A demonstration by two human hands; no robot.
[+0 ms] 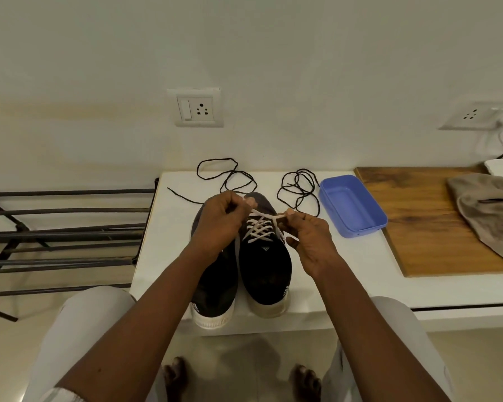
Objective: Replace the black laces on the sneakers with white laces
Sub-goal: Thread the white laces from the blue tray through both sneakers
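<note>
Left hand [215, 224], right hand [308, 242] pinch white lace [259, 227] ends; sneaker [265, 265] beneath grip

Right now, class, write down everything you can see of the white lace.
The white lace is flat and cloth-like, threaded in criss-cross rows up the black sneaker on the person's right. Its two ends are pulled taut apart, one pinched by the left hand, the other by the right hand.

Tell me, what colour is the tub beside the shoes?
The tub is periwinkle blue; head view shows it.
</note>
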